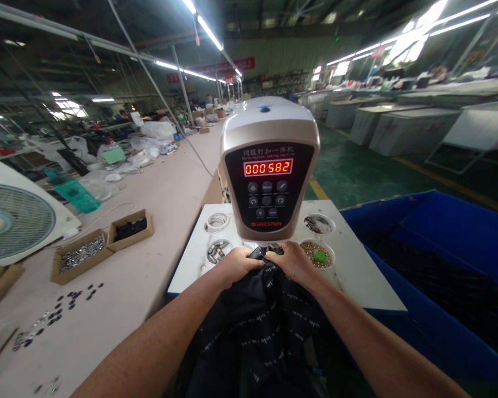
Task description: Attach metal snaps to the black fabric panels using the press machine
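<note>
A black garment (257, 326) with small white print lies bunched between my forearms, its top edge pushed under the head of a white and gold button press (269, 166). The press has a red display reading 000582. My left hand (237, 263) grips the fabric on the left, fingers curled. Just under the press head my right hand (291, 260) pinches the same fabric on the right. Both hands rest on the white machine table (357, 265), which has round wells holding metal snaps (216, 251) and small brass parts (315, 255).
A long pink worktable (157, 210) runs along the left, with cardboard boxes of silver snaps (81, 254) and black parts (130, 228), loose buttons (62, 309) and a white fan (12, 221). A blue bin (440, 265) of dark fabric stands at the right.
</note>
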A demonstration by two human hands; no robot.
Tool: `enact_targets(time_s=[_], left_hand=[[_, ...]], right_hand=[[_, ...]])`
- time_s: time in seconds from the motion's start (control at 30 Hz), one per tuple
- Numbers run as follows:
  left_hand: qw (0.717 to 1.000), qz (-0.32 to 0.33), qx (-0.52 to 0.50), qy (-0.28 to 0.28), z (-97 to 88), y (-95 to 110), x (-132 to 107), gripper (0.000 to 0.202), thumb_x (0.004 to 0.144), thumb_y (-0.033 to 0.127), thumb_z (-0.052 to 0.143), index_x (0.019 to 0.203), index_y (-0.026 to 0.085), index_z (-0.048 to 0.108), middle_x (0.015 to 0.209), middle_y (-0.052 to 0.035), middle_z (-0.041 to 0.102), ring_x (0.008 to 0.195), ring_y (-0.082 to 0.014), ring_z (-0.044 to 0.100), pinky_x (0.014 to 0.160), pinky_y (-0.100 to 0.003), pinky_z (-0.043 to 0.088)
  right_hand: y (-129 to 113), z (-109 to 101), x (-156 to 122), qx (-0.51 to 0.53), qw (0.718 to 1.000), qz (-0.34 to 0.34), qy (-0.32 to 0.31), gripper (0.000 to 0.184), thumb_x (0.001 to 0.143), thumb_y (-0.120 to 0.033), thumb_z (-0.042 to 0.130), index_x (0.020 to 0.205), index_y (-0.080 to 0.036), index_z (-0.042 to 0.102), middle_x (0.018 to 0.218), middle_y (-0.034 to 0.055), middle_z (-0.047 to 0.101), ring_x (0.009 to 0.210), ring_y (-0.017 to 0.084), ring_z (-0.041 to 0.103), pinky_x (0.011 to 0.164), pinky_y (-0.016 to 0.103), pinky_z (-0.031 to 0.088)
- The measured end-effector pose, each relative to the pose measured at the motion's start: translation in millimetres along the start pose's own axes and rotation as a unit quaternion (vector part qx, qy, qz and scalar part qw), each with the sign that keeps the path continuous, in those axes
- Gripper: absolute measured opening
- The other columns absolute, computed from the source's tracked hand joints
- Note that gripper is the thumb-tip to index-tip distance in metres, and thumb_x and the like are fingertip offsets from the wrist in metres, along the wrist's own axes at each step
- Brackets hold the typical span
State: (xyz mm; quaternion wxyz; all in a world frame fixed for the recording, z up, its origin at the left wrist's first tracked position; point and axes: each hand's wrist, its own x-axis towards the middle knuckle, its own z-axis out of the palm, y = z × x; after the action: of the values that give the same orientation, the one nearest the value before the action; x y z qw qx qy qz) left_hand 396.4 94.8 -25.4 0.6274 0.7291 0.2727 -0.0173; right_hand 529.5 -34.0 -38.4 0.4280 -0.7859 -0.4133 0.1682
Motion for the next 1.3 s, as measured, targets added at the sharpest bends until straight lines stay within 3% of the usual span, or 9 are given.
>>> enact_targets(time_s=[0.27, 0.57, 0.67, 0.87, 1.3], left_hand=[[0.997, -0.028, -0.061, -0.021, -3.7, -3.4, 6.1, 0.035, 0.06, 0.038, 0.074, 0.083, 0.012, 0.071, 0.077, -0.0047, 0.07, 0.069, -0.019, 0.062, 0.07, -0.031, 0.046], [0.995, -0.052, -0.088, -0.02, -6.6, -10.0, 11.1, 0.038, 0.056, 0.042, 0.08, 0.077, 0.012, 0.068, 0.071, -0.004, 0.068, 0.063, -0.0171, 0.059, 0.063, -0.029, 0.044], [0.996, -0.038, -0.085, 0.004, -7.5, -16.6, 8.5, 0.039, 0.058, 0.044, 0.081, 0.075, 0.013, 0.065, 0.066, -0.0015, 0.065, 0.059, -0.0143, 0.055, 0.061, -0.027, 0.04], [0.991, 0.001, -0.107, 0.079, -4.3, -28.2, 6.9, 0.039, 0.061, 0.041, 0.08, 0.083, 0.015, 0.062, 0.075, -0.0004, 0.067, 0.07, -0.0153, 0.059, 0.07, -0.026, 0.044], [0.992, -0.007, -0.067, 0.107, -1.0, -26.9, 7.8, 0.02, 0.068, 0.025, 0.072, 0.082, 0.015, 0.063, 0.073, -0.0011, 0.069, 0.069, -0.0155, 0.062, 0.069, -0.026, 0.047]], right_hand=[[1.1, 3.0, 4.6, -0.012, 1.0, 0.004, 0.006, 0.022, 0.077, -0.03, 0.062, 0.088, -0.017, 0.077, 0.081, 0.0039, 0.076, 0.076, 0.023, 0.067, 0.068, 0.028, 0.045], [8.3, 9.6, 4.4, -0.05, 0.998, -0.011, 0.042, 0.022, 0.079, -0.029, 0.064, 0.092, -0.017, 0.075, 0.089, 0.0077, 0.078, 0.081, 0.024, 0.067, 0.072, 0.031, 0.047], [14.7, 12.9, 3.8, -0.063, 0.996, -0.024, 0.059, 0.023, 0.08, -0.03, 0.064, 0.095, -0.017, 0.075, 0.091, 0.0087, 0.077, 0.084, 0.024, 0.067, 0.076, 0.032, 0.047], [25.3, 16.1, 3.3, -0.067, 0.994, -0.059, 0.06, 0.021, 0.084, -0.03, 0.063, 0.097, -0.019, 0.076, 0.096, 0.0076, 0.076, 0.091, 0.024, 0.068, 0.083, 0.032, 0.048], [28.4, 17.6, 1.3, -0.023, 0.996, -0.065, 0.058, 0.02, 0.085, -0.029, 0.065, 0.098, -0.021, 0.078, 0.1, 0.0064, 0.076, 0.097, 0.024, 0.068, 0.089, 0.033, 0.049]])
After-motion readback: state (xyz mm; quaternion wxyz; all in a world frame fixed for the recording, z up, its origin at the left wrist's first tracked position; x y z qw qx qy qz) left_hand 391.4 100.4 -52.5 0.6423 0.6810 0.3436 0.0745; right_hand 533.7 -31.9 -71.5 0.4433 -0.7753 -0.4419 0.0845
